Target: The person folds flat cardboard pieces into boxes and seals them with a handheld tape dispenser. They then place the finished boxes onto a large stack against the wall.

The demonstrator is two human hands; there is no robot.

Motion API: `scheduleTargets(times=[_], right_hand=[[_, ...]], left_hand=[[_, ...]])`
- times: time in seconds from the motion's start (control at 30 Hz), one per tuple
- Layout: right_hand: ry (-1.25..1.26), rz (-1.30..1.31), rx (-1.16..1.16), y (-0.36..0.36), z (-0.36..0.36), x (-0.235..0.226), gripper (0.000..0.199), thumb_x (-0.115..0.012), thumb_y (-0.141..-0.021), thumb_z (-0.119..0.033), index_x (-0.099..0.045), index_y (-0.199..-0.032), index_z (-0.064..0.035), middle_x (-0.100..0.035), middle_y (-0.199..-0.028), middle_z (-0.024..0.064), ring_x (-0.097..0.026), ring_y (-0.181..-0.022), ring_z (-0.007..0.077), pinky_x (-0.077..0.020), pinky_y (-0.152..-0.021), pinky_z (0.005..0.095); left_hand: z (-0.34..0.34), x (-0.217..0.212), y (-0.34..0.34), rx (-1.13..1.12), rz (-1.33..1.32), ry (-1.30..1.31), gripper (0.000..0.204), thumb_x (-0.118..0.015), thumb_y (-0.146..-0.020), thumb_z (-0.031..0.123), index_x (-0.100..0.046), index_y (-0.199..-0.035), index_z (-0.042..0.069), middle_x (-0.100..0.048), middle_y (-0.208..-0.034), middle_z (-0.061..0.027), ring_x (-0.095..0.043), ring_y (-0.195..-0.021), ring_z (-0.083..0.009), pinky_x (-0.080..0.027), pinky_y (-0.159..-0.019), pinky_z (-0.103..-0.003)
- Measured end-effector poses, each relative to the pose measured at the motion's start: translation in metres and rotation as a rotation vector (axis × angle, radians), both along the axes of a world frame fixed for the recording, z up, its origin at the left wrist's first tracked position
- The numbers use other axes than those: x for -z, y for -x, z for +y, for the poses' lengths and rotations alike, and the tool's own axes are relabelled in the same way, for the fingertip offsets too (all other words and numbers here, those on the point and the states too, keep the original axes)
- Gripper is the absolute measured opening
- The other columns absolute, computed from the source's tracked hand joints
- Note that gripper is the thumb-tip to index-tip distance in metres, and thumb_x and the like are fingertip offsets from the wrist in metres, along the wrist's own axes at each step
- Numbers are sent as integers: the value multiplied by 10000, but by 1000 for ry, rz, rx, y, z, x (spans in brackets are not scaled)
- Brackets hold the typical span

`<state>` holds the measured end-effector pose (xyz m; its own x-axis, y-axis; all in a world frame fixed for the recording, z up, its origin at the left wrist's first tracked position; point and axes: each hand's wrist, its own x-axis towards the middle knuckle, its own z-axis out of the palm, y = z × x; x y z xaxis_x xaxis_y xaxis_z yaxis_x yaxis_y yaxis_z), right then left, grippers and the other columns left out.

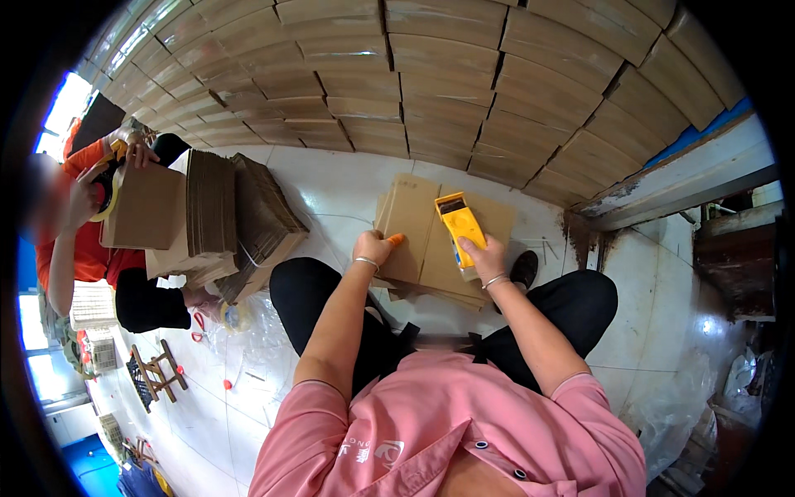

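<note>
My right hand (488, 257) is closed around a yellow boxy hand-held tool (460, 228). Its far end has a dark opening, and it is held over a stack of flattened cardboard boxes (407, 217) on the floor between my legs. At the stack's left edge, my left hand (373, 248) grips the top flattened box. An orange cover sits on one digit, pointing inward across the board. The fingers under the edge are partly hidden. Small dark marks show at the board's far left corner.
Stacked cartons (447, 91) form a wall ahead. On the left, a co-worker in orange (91, 236) holds a tape dispenser (106, 186) against a carton, beside bundled cardboard (252, 224). Red-handled scissors (198, 325), a tape roll (235, 316) and a small wooden stool (157, 371) are on the floor.
</note>
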<state>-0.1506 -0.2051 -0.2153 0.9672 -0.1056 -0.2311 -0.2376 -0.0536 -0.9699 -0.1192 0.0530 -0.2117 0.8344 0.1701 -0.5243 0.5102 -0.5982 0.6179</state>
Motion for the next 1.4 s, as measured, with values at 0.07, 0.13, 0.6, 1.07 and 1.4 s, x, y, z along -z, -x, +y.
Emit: scheduleTargets(times=[0.07,0.13,0.6,1.07,1.4], right_hand=[[-211,20,33,6,0,-46,343,-747,-780,-292,-641,-909,7,-660,-821,47,-612,-683,121,-495,-637,273],[-162,-52,72,8,-18,-78,346,-743,-796,-264,-623,-963,14,-643,-859,31,-594,-716,99,-490,-655,250],[-31,-4,265,45,-37,-114,466,-775,-737,-386,-656,-918,26,-656,-890,66,-603,-767,149,-486,-698,290],[1203,-13,-477,9,18,-208,406,-695,-669,-313,-604,-891,15,-661,-788,202,-658,-755,342,-533,-686,408],[648,100,-513,-18,30,-141,666,-738,-607,-641,-664,-838,-20,-669,-742,140,-657,-730,284,-500,-690,367]], left_hand=[[3,-6,6,22,-1,225,357,-694,-805,274,-649,-963,-42,-672,-821,-108,-662,-767,-215,-520,-658,-345],[-5,-39,13,-1,-23,451,309,-633,-862,225,-631,-998,-52,-662,-858,-96,-655,-758,-201,-527,-653,-334],[-77,-69,113,-590,-8,1536,424,-575,-912,220,-455,-1292,76,-575,-1222,-58,-565,-1102,-246,-462,-948,-418],[-79,-154,31,122,-687,491,756,-718,-811,244,-295,-1368,-40,-476,-1285,-198,-477,-1179,-258,-431,-939,-322],[-50,-103,-2,54,-348,772,843,-724,-804,188,-208,-1450,26,-319,-1408,-266,-454,-1225,-294,-462,-873,-343]])
